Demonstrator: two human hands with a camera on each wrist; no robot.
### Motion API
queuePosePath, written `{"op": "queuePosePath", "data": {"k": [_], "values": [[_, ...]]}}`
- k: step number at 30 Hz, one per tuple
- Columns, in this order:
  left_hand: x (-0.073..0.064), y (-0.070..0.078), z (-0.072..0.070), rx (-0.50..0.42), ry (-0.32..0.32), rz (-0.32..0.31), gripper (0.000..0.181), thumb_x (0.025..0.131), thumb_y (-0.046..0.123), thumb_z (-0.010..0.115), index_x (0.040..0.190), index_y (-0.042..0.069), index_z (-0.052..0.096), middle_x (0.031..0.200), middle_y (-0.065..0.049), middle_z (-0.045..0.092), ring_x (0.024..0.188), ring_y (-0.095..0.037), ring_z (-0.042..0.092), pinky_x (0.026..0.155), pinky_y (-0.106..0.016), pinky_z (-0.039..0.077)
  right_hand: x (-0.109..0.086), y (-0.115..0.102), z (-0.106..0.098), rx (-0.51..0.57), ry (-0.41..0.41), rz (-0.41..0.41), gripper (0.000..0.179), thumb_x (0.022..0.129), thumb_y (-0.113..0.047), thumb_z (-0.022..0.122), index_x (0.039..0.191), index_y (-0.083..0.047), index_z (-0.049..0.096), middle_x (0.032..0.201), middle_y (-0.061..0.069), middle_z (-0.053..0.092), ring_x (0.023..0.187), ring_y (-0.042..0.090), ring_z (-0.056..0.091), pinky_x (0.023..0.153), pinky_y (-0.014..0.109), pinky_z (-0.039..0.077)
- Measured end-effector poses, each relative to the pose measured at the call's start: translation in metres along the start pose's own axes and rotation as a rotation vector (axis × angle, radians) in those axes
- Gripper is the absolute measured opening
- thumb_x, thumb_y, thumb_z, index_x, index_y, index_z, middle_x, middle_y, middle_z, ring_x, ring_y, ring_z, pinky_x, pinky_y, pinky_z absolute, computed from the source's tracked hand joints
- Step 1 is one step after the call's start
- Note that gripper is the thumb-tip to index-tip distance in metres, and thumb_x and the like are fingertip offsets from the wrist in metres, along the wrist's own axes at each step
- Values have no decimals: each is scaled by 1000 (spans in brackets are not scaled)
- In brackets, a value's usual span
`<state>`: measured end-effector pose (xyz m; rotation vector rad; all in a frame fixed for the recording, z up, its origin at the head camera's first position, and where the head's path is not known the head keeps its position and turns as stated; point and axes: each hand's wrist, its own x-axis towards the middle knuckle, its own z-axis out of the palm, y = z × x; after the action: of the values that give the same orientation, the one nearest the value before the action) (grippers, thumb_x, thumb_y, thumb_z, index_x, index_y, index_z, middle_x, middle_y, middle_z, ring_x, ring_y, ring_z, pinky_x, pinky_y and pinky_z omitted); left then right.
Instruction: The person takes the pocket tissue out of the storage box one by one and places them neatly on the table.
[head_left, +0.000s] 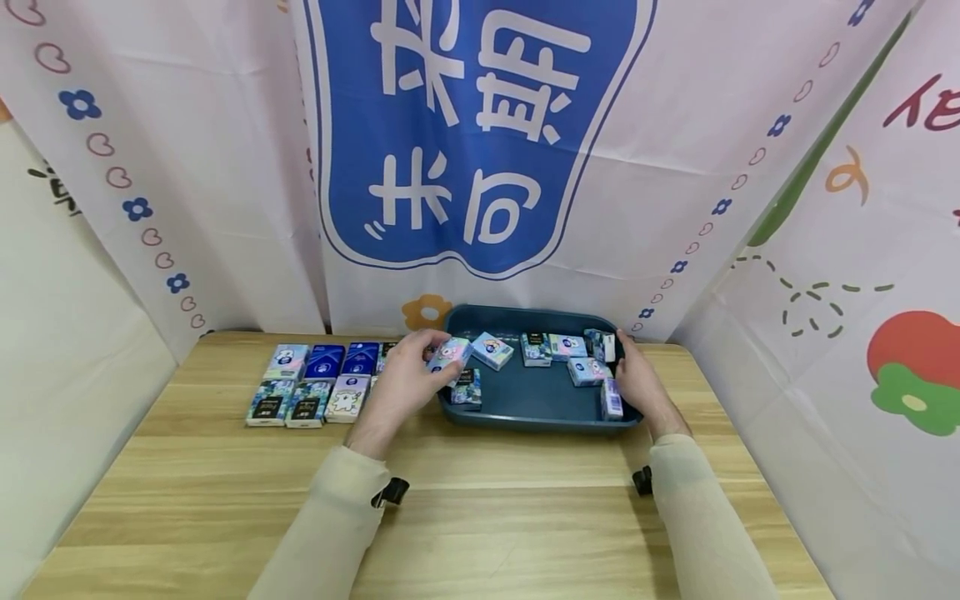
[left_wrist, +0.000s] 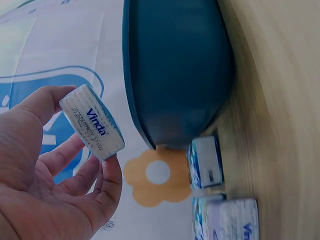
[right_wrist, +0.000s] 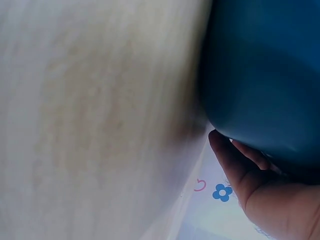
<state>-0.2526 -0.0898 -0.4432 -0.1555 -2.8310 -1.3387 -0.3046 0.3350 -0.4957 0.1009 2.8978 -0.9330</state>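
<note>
The left wrist view alone shows "Vinda" on the small pastel tissue pack [head_left: 451, 353], pinched in the left hand [head_left: 405, 375] near the left rim of the dark teal plastic tray [head_left: 536, 396]. The right hand [head_left: 641, 385] touches its outer wall; whether it grips, I cannot tell. The left hand partly hides blue-and-white packs [head_left: 325, 362]; wood-grain tabletop [head_left: 502, 508] extends before the tray.

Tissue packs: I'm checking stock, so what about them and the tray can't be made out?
Head view: part of the back-row black-labelled tissue pack, covered by the left hand.
Left wrist view: the teal tray's contents, hidden by its wall; the lowest Vinda pack, cut by the bottom edge.
Right wrist view: much of the tray, cut by the right edge.
</note>
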Motion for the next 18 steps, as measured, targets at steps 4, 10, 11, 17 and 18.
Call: {"op": "queuePosePath", "data": {"k": [4,10,11,17,18], "values": [[-1,-9,-4,8,22,-26,57,109,36,85,160,15,69,157,-17,69,138,-39,68,117,-59,64,-1,-1,-1,-13,-6,9,71,121,-3,33,188,-3,9,194,32,15,179,57,24,147,69,24],[-4,-19,-10,54,34,-60,58,111,37,83,160,11,68,159,-21,68,135,-41,68,117,-60,63,-2,5,-7,-53,-8,5,71,120,-2,34,188,-2,10,193,33,16,178,57,25,147,70,24],[-5,-21,-11,67,33,-62,57,111,38,82,160,10,68,160,-21,68,136,-42,69,118,-61,63,-3,7,-8,-62,-7,2,71,120,-2,34,188,-2,10,193,34,16,178,57,25,147,70,24],[-8,-26,-11,158,43,-49,51,110,36,83,149,5,73,151,-24,74,124,-40,73,111,-62,65,-4,12,-12,-93,8,-25,71,120,-1,36,187,1,12,191,36,19,177,58,27,147,70,25],[-9,-26,-10,173,41,-49,49,110,35,84,147,4,74,147,-24,75,119,-39,74,107,-60,66,-4,12,-11,-94,10,-28,70,120,-1,36,186,2,13,191,36,19,177,59,27,147,70,25]]}}
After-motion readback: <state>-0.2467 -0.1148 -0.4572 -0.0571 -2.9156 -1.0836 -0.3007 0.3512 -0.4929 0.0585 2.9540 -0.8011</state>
